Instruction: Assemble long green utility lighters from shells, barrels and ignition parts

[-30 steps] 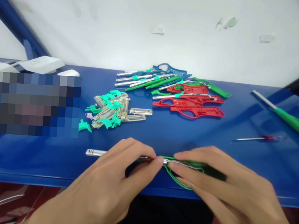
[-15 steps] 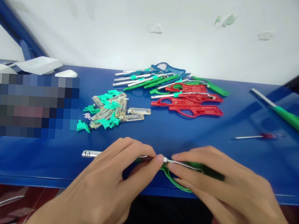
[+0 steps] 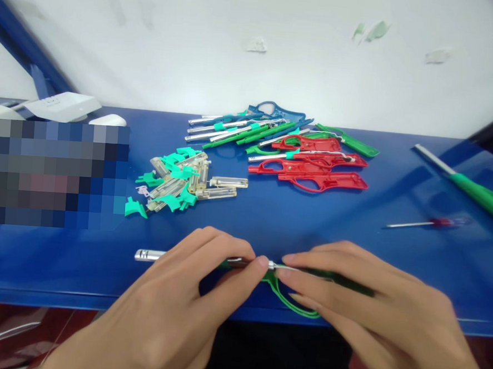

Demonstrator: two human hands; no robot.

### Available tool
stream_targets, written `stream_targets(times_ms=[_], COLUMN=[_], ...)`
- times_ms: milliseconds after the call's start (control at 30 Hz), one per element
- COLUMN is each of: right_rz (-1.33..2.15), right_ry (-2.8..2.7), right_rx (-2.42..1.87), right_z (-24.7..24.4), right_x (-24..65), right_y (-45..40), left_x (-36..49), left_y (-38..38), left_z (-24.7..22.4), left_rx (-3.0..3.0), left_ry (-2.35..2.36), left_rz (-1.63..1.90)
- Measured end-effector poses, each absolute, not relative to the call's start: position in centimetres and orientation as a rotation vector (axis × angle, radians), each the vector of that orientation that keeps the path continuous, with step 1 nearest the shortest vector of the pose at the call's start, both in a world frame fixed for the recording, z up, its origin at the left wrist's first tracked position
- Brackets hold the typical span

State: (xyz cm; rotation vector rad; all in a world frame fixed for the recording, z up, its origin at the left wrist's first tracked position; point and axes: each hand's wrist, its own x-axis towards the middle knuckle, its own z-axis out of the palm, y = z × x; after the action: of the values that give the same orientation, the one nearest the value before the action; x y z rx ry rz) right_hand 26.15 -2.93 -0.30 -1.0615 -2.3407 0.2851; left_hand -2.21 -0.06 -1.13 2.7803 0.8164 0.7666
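A partly assembled green stick lighter lies crosswise between my hands, with its silver metal tube [image 3: 148,255] sticking out to the left. My left hand [image 3: 168,296] is closed on it, thumb and forefinger pinching a dark part beside a small metal end [image 3: 271,265]. Just right of that, my right hand [image 3: 373,298] has its fingertips closed on the green handle shell [image 3: 283,299]. A thin pale wire [image 3: 286,268] runs from the metal end to the right fingertips. The green trigger loop shows below; my fingers hide much of the shell.
Clear fuel tanks [image 3: 223,193] and teal triggers [image 3: 172,202] are heaped left of centre. Behind lie red lighter shells [image 3: 342,180] and blue and green lighter parts [image 3: 276,111]. At right are a screwdriver [image 3: 436,223] and a green lighter [image 3: 475,190]. White devices [image 3: 63,106] stand at far left.
The pale wire, which ran in a long visible stretch over the shell, now shows only a short length near the right fingertips. Both hands have barely moved.
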Motion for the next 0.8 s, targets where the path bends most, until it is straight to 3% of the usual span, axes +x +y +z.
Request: stream_targets(times_ms=[800], right_rz=[0.351], right_ry=[-2.302], right_rx=[-1.051], right_z=[-0.14], right_x=[26.38], right_y=[-2.83], left_x=[-2.27], left_y=[-0.01], left_z=[-0.94], left_rx=[2.743], left_ry=[0.814], left_rz=[0.746])
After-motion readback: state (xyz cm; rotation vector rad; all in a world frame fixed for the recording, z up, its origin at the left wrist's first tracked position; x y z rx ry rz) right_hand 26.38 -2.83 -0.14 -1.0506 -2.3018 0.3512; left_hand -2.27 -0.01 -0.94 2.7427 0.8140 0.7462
